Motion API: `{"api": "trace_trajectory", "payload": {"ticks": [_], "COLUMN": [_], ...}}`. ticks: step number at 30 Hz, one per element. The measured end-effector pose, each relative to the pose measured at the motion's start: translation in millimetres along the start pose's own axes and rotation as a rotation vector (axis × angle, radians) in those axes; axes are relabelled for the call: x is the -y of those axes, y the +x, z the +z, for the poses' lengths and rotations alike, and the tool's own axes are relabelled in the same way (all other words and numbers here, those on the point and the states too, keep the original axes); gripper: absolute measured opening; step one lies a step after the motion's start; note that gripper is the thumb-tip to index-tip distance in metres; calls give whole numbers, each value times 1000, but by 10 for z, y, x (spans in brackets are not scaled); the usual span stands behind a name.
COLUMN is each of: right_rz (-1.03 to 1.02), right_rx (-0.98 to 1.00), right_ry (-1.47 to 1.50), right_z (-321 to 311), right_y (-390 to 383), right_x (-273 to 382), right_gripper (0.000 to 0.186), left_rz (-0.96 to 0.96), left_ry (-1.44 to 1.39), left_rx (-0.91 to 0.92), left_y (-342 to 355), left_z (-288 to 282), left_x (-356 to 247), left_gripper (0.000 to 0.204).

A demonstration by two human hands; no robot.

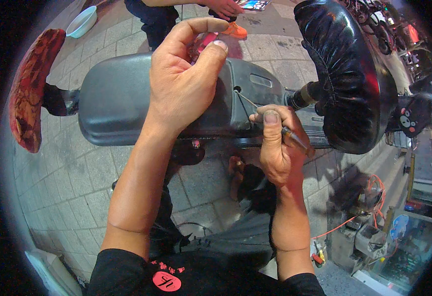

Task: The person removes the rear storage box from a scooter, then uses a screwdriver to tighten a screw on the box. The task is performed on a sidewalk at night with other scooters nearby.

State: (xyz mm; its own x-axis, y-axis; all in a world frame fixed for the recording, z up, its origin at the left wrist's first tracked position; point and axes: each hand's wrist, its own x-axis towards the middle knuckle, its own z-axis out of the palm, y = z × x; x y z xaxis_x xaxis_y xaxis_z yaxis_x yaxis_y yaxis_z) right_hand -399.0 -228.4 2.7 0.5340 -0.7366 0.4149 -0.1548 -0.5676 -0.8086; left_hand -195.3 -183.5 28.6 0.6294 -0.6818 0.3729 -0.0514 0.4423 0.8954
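My right hand (277, 143) is closed around the dark handle of a screwdriver (295, 139). Its thin metal shaft slants up and left, the tip at a round hole (237, 90) in the black plastic cover (255, 84) of a scooter-like vehicle. Over the long black padded seat (114, 98) hovers my left hand (188, 74), fingers curled and thumb apart from the index finger. Something pinkish shows through that gap; I cannot tell whether it is near the hand or behind it.
A gathered black leather cushion (344, 84) stands at the right, a reddish-brown patterned pad (36, 91) at the left. Across from me a person's hand (223, 7) is near a lit screen (252, 5). A white basin (81, 22) sits far left; an orange cord (344, 223) runs lower right.
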Motion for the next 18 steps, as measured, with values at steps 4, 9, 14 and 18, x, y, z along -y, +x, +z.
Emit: {"api": "trace_trajectory", "payload": {"ticks": [4,9,14,18], "right_rz": [-24,-68,-97,-115], "right_rx": [-2,-20,2,-8], "right_ry": [-41,-81,-95,-120], "right_z": [-7,16,11,16], "right_y": [39,58,65,85], "right_x": [23,24,65,85], "right_gripper": [20,19,25,23], "left_rz": [-19,-42,-8,-10], "left_ry": [-50,-68,-62,-67], "left_rx": [20,39,47,37], "left_y": [5,-3,2,1], "left_z": [-27,-49,-29,-26], "left_x": [-39,-49,-56,-62], "left_gripper": [26,26,26,26]}}
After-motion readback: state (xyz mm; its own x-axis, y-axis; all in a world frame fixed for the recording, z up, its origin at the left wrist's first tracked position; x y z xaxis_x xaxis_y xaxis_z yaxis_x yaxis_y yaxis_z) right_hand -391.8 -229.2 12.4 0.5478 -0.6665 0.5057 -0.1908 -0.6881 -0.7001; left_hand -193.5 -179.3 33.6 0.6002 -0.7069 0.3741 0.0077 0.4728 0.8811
